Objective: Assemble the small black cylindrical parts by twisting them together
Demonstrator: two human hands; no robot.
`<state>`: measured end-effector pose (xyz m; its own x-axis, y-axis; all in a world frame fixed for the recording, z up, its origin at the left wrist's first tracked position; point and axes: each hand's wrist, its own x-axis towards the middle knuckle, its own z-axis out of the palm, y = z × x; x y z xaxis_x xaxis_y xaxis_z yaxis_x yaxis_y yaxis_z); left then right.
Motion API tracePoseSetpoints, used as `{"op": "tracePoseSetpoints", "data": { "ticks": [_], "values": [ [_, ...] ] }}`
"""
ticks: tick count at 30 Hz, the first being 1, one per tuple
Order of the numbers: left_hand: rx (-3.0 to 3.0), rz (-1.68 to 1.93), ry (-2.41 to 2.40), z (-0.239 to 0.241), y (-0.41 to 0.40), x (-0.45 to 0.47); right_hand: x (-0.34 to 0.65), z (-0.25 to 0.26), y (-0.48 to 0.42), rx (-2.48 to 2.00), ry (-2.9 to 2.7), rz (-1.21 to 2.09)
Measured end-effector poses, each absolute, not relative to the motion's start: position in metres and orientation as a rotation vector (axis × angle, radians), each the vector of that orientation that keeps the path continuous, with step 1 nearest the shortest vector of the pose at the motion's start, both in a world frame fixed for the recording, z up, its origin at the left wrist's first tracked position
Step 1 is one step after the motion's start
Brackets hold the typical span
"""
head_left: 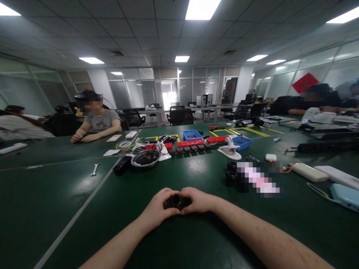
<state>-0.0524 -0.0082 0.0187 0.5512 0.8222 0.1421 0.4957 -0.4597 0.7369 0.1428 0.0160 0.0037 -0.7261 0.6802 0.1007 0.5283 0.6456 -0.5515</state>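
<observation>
Both my hands meet over the green tabletop [157, 243] around a small black part with a round, ring-like opening [176, 201]. The fingers of my left hand [159, 205] curl about its left side, thumb at the near edge. My right hand [198, 200] closes on the other side, its thumb nearly touching the left one. Much of the part is hidden by my fingers, so its exact kind cannot be made out. Two black round pieces [231, 176] lie to the right, beside a pixelated pink-and-white item [258, 178].
Beyond my hands are a round pan-like dish [146, 159], a black box-shaped device [122, 165], red power strips [190, 143], a white clamp [230, 148] and blue trays [192, 135]. A wrench [95, 170] lies left. Power banks [308, 172] lie right. A person [101, 121] sits across.
</observation>
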Motion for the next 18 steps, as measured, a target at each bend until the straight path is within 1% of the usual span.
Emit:
{"op": "tracePoseSetpoints", "data": {
  "ticks": [7, 10, 12, 16, 18],
  "values": [
    [2.150, 0.618, 0.947, 0.021, -0.004, -0.056, 0.142, -0.001, 0.017, -0.988, -2.447, 0.894],
    [2.139, 0.662, 0.936, 0.018, -0.003, -0.056, 0.140, 0.001, 0.014, -1.063, -2.433, 0.878],
    [2.129, 0.715, 0.989, 0.015, -0.004, -0.054, 0.136, 0.003, 0.010, -1.177, -2.441, 0.773],
    [2.115, 0.810, 1.155, 0.010, -0.008, -0.049, 0.124, 0.003, -0.002, -1.393, -2.450, 0.343],
    [2.112, 0.829, 1.191, 0.010, -0.010, -0.048, 0.120, 0.003, -0.007, -1.408, -2.443, 0.207]
  ]
}}
